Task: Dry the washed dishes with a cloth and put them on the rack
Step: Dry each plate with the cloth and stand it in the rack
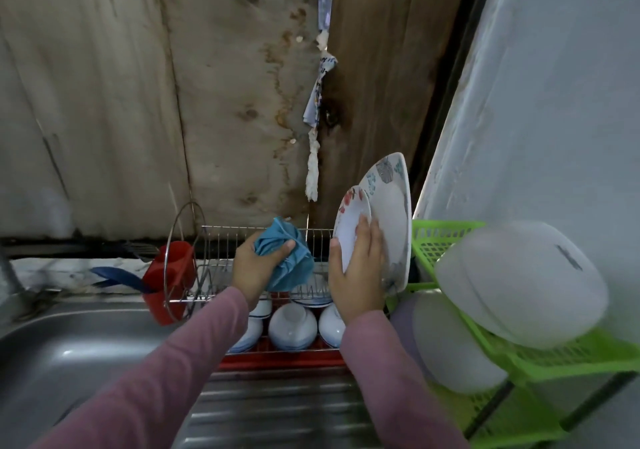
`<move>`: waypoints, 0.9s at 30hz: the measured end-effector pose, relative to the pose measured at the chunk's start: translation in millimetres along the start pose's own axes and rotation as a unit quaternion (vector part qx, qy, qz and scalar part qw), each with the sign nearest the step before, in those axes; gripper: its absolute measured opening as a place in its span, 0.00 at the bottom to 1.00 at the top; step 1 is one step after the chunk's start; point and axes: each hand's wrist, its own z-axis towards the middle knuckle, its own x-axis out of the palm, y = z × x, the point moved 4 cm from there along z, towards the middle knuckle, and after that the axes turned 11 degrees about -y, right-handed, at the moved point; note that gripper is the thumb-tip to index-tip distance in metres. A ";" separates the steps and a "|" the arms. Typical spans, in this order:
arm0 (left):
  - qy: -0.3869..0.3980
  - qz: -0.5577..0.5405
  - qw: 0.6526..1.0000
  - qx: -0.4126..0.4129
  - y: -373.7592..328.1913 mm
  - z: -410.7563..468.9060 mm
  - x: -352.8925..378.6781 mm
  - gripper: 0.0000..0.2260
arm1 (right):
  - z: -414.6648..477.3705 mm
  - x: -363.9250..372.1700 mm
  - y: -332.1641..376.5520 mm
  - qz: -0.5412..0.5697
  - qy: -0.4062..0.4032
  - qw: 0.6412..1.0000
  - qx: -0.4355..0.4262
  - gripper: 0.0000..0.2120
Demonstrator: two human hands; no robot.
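My left hand (258, 265) grips a bunched blue cloth (289, 258) above the wire dish rack (221, 240). My right hand (360, 268) holds a small white plate with red flowers (348, 226) upright, thumb on its near rim and fingers behind it. Just to the right, a larger white plate with grey leaf prints (393, 206) stands on edge at the rack's right end, touching the small plate. Several white bowls (292, 325) lie upside down in the rack's front part over a red tray (277, 360).
A red cutlery holder (169, 275) with a blue utensil hangs on the rack's left end. The steel sink (69, 362) lies at left. A green plastic shelf (540, 358) with white containers (519, 282) stands at right. A wall is close behind.
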 end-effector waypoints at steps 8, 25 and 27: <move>-0.039 -0.040 0.998 0.021 1.7 -36.4 -53.4 0.13 | -47.9 12.8 26.8 0.052 0.046 0.997 -0.029 0.29; -0.173 -0.022 0.984 -0.038 26.0 -127.7 -333.8 0.17 | -248.0 99.3 161.7 0.206 0.253 0.936 0.131 0.17; -0.190 -0.012 0.980 -0.049 30.1 -141.0 -381.8 0.16 | -289.4 113.1 184.6 0.197 0.285 0.925 0.158 0.17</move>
